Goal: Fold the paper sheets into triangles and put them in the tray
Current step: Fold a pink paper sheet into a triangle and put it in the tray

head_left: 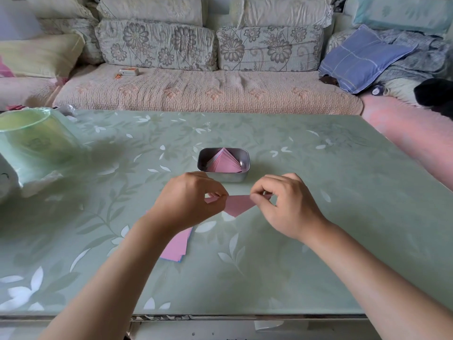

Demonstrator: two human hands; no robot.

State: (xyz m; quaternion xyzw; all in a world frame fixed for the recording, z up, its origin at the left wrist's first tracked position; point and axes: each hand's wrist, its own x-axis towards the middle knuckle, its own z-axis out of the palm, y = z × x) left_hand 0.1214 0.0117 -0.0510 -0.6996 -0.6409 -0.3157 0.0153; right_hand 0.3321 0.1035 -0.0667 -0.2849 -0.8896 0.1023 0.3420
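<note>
A pink paper sheet (238, 204), folded into a triangle with its point toward me, is held just above the table. My left hand (190, 201) pinches its left corner and my right hand (285, 204) pinches its right corner. Behind them stands a small metal tray (221, 177) with several pink folded triangles (224, 161) stacked inside. A stack of flat pink sheets (175, 246) lies on the table under my left wrist, partly hidden by it.
The table (318, 217) has a green floral cover. A green plastic container (31, 138) wrapped in a bag stands at the far left. A sofa (208, 92) with cushions runs behind the table.
</note>
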